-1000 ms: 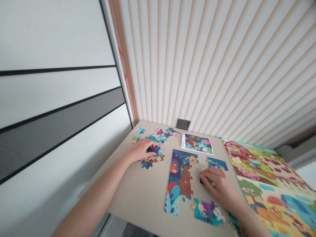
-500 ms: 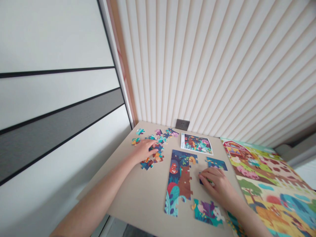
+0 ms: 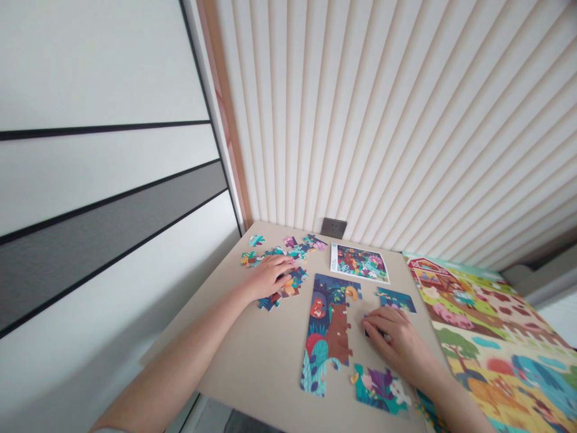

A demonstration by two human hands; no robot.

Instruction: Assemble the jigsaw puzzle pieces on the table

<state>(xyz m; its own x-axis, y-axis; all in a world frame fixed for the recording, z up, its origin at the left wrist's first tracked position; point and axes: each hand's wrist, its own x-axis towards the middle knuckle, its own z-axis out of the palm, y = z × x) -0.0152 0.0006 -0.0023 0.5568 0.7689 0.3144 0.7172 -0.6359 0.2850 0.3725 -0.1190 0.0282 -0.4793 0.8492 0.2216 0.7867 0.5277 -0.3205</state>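
Observation:
Over the scattered pile of jigsaw puzzle pieces (image 3: 293, 282) at the table's far left lies my left hand (image 3: 269, 278), fingers stretched out and touching pieces; some are hidden under it. My right hand (image 3: 391, 332) is closed around a dark puzzle piece (image 3: 367, 332), mostly covered by the fingers and palm. Between the hands is a joined section of puzzle (image 3: 331, 325) with a brown bear and a red animal. Just beyond the right hand sits a blue puzzle section (image 3: 395, 299). Nearer to me is a teal and purple section (image 3: 378, 390).
A picture card (image 3: 359, 263) rests at the back of the beige table (image 3: 256, 361). On the right, a colourful farm and animal picture (image 3: 491, 337) covers the surface. A ribbed wall with a dark socket (image 3: 334, 227) stands behind, and a white panel (image 3: 112, 240) borders the left.
My left hand has shifted slightly right over the pile, and a few pieces beneath it have slid right. My right hand has hardly moved.

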